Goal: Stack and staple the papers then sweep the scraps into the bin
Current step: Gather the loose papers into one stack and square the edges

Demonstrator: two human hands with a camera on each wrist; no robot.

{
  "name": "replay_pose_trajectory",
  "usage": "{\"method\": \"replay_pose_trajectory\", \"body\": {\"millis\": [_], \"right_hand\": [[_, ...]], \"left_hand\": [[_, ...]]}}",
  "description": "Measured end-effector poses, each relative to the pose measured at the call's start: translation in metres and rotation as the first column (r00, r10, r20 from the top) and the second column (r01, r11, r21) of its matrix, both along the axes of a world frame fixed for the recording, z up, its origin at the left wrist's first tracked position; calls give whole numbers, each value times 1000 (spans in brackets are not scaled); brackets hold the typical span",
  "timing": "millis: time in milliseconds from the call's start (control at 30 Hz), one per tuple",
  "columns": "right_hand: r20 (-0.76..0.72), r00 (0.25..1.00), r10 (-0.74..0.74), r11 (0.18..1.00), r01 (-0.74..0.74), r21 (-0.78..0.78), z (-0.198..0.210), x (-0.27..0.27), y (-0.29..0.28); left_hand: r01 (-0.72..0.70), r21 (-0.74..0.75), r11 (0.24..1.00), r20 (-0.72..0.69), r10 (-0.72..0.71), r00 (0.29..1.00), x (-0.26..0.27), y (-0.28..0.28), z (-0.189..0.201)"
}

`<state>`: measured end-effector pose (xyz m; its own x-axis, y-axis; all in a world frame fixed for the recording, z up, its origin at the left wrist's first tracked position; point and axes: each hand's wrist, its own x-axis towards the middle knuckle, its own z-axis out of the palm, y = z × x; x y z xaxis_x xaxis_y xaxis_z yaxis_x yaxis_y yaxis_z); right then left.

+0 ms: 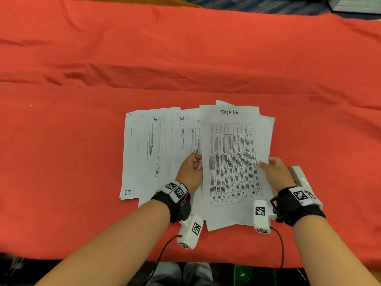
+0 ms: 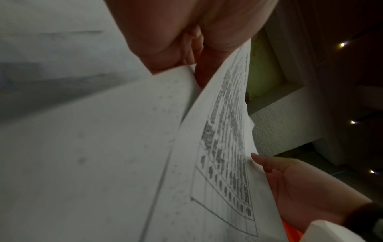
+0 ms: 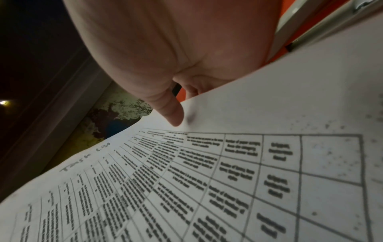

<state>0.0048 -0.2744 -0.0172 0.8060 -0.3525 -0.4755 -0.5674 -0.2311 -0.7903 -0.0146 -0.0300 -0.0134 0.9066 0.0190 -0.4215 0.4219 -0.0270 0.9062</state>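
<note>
Several white printed sheets (image 1: 148,153) lie fanned out on the red cloth. On top at the right is a sheet headed "Task list" (image 1: 231,162) with a dense table. My left hand (image 1: 195,163) pinches its left edge, fingers curled under it. My right hand (image 1: 266,164) pinches its right edge, thumb on top. The left wrist view shows the sheet (image 2: 223,134) lifted off the page beneath, with the left hand (image 2: 192,65) above. In the right wrist view the thumb of my right hand (image 3: 172,113) presses the sheet (image 3: 207,180). A white stapler (image 1: 299,176) lies just right of my right hand.
The red cloth (image 1: 185,58) covers the whole table, wrinkled across the middle. A tiny white speck (image 1: 30,105) lies at the far left. A green object (image 1: 243,273) shows below the table's front edge. The stapler (image 3: 306,27) sits close beyond my right palm.
</note>
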Motion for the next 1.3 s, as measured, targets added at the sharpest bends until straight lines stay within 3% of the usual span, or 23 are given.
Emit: {"method": "replay_pose_trajectory", "body": {"millis": [133, 200, 300, 400, 467, 633, 733, 833, 967, 1133, 1300], "right_hand": [[32, 999, -33, 999, 33, -9, 4, -6, -11], [74, 997, -31, 996, 37, -78, 12, -10, -21], [175, 982, -69, 991, 88, -105, 25, -16, -33], [222, 969, -110, 988, 131, -83, 22, -20, -42], [210, 966, -150, 984, 166, -58, 11, -22, -48], [179, 957, -227, 971, 236, -35, 1, -24, -52], [155, 961, -228, 971, 236, -31, 3, -23, -48], [114, 983, -145, 987, 152, -56, 7, -20, -38], [63, 996, -61, 996, 65, -66, 18, -10, -20], [12, 998, 61, 997, -60, -44, -1, 2, -11], [-26, 979, 203, 971, -205, -121, 18, 4, 5]], "left_hand": [[74, 57, 996, 38, -76, 996, 1, -4, -2], [112, 246, 963, 58, -130, 990, 4, -3, -3], [79, 651, 755, 7, -110, 994, 16, 1, -7], [89, 729, 679, -118, -3, 993, 27, 5, -14], [145, 722, 676, -184, -14, 983, 32, 5, -15], [150, 565, 812, -220, -27, 975, 41, 5, -8], [154, 566, 810, -164, -72, 984, 37, 8, -5], [144, 497, 856, -108, -103, 989, 30, 12, -4], [47, 334, 941, -52, -31, 998, 28, 19, -4], [89, 199, 976, -98, -70, 993, 25, 16, 2], [63, 122, 990, -58, -57, 997, 22, 6, 8]]}}
